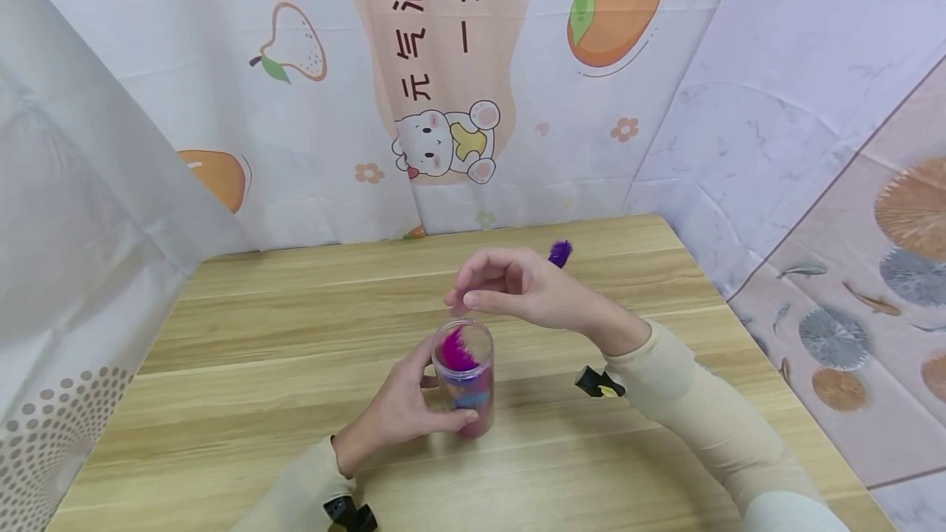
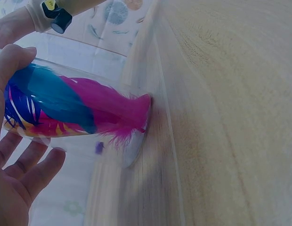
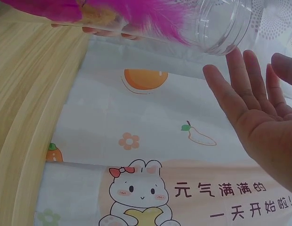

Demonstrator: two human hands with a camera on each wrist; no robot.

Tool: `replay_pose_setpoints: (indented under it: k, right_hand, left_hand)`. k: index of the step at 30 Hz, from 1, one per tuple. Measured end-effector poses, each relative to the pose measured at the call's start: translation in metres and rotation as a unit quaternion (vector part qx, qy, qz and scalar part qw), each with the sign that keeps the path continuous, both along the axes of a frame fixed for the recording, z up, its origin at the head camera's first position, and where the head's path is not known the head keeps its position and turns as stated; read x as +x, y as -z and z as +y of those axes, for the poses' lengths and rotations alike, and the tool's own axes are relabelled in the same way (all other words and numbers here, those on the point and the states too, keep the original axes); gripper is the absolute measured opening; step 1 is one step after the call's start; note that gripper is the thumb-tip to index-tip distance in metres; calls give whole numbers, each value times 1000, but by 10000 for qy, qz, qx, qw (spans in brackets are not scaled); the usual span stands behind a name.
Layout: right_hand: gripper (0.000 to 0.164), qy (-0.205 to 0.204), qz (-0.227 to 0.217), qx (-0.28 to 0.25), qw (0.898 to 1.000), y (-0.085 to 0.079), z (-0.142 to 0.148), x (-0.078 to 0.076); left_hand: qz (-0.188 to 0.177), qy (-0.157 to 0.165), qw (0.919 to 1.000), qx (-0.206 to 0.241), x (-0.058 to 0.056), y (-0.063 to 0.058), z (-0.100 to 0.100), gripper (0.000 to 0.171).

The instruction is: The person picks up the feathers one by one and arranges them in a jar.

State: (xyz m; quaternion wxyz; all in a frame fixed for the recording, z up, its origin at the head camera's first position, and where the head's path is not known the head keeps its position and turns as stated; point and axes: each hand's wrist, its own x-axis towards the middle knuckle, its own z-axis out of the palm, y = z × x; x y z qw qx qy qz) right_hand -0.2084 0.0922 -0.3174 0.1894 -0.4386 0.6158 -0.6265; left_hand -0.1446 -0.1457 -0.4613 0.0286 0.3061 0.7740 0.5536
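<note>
A clear open-topped jar point(image 1: 484, 413) stands upright on the table, filled with feathers. Magenta feathers point(image 2: 108, 101), a teal feather point(image 2: 52, 92), a dark blue one point(image 2: 22, 103) and some orange show through its wall. My left hand point(image 1: 402, 405) grips the jar from the left, thumb across the near side and fingers around the far side. Just above and behind the rim hovers my right hand point(image 1: 528, 290), its fingers loosely bent with nothing between them. In the right wrist view its fingertips appear right at the jar's mouth point(image 3: 226, 26).
Beyond my right hand, a purple fluffy piece point(image 1: 561, 253) lies near the back of the wooden table point(image 1: 281, 335). A printed cloth point(image 1: 318, 146) hangs along the table's far edge, with more cloth on both sides. Small black devices point(image 1: 597, 382) are strapped at both wrists.
</note>
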Motion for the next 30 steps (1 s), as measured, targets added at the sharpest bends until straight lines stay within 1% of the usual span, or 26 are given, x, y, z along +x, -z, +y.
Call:
replay_pose_setpoints:
  k: [9,12,19,24,30]
  right_hand:
    - [12,47,107,73,9999,1,2,-2]
    - [13,99,89,56,9999,1,3,-4]
    - [14,241,-48,50,9997,3,6,-10]
    - [14,500,-97,142,9986,6,9,-20]
    - [18,983,-252,170,9947,9,21,-37]
  left_hand:
    - [-62,34,10000,62,0,0,0,95]
    - [-51,54,9999,85,0,0,0,95]
    - [-13,-10,10000,33,-1,0,1,93]
    - [43,-22,10000,-19,-1,0,1,93]
    - [67,-23,10000,-61,0,-1,1,90]
